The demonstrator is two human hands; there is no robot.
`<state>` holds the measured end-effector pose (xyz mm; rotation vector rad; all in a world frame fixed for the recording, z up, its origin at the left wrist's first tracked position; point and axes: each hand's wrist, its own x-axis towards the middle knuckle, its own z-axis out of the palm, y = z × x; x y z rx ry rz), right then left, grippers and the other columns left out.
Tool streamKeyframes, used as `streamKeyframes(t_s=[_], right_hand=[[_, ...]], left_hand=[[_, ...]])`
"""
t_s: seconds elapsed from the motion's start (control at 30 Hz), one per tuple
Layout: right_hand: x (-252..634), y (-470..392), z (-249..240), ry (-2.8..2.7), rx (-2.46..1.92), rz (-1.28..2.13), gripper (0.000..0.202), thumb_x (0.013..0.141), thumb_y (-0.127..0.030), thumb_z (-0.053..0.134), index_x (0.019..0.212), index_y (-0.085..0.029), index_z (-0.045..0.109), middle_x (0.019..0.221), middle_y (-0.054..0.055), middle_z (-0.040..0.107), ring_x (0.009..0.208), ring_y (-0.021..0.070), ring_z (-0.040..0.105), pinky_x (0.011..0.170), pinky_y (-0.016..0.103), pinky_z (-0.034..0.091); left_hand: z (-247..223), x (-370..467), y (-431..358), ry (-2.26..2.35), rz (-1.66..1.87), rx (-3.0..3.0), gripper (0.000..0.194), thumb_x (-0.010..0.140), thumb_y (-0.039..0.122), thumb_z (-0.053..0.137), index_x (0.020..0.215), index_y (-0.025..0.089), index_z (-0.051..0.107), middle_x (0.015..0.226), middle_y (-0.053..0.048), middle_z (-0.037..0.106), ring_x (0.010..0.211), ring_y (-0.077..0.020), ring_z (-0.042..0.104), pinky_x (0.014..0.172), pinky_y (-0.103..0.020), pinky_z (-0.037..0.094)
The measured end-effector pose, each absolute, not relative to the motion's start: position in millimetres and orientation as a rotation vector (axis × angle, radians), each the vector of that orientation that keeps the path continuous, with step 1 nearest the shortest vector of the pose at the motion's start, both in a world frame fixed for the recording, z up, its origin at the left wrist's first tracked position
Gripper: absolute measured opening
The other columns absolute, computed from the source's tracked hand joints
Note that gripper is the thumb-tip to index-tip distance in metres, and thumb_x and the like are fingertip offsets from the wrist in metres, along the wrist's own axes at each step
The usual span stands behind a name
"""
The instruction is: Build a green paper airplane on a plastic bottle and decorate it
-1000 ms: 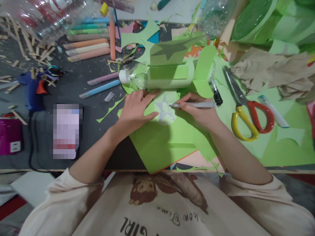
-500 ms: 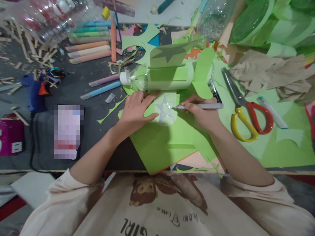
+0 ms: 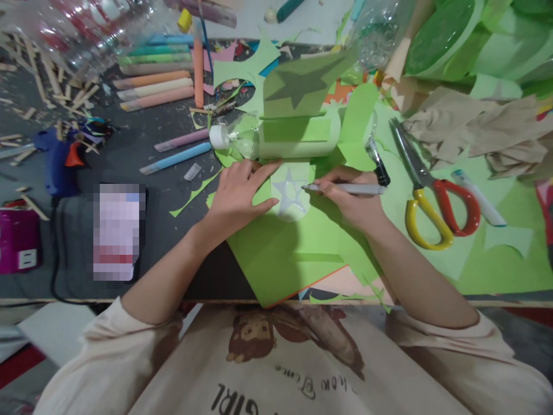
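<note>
Tracing continues: the right hand (image 3: 352,202), closed around a grey pen (image 3: 345,188), has shifted the tip only slightly along the star stencil's (image 3: 290,196) right edge. The left hand (image 3: 239,193), open and flat, still pins the stencil on the green paper (image 3: 280,253) near the bottle (image 3: 276,138).

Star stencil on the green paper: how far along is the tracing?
Done: the bottle above already wears green paper, and a star-shaped hole shows in a sheet behind it. In hand: the left hand pins the star stencil to the green paper while the right hand runs a pen along its right edge. Left: cutting; the scissors lie untouched.
</note>
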<state>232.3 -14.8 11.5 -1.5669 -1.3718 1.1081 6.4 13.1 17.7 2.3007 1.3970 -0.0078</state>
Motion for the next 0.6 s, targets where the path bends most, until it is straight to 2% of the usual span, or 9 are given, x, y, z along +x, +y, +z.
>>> streamKeyframes(t_s=[0.27,0.43,0.6], right_hand=[[232.4,-12.9,9.7,-1.312,-1.560,1.019,0.015,0.072,-0.025,0.066,0.057,-0.026,0.068,0.060,-0.002,0.068,0.060,0.0169,0.061,0.063,0.034,0.051],[234.9,-13.4,5.1,-1.309,-1.563,1.072,0.018,0.074,-0.026,0.065,0.057,-0.025,0.067,0.056,-0.002,0.064,0.057,0.0164,0.059,0.057,0.032,0.047],[232.5,-15.2,10.1,-1.376,-1.525,1.183,0.013,0.070,-0.026,0.067,0.057,-0.025,0.064,0.060,-0.001,0.066,0.060,0.0171,0.058,0.055,0.031,0.044]], left_hand=[[20.1,7.5,11.9,1.415,-0.040,2.308,0.061,0.093,0.041,0.054,0.151,0.028,0.041,0.123,-0.010,0.055,0.117,-0.0332,0.047,0.104,-0.042,0.036],[17.5,6.5,12.6,1.404,-0.008,2.305,0.061,0.093,0.042,0.055,0.151,0.028,0.042,0.122,-0.010,0.056,0.116,-0.0332,0.048,0.103,-0.043,0.036],[19.1,7.8,12.7,1.419,-0.039,2.293,0.063,0.092,0.043,0.057,0.151,0.027,0.042,0.122,-0.010,0.056,0.118,-0.0336,0.047,0.104,-0.042,0.035]])
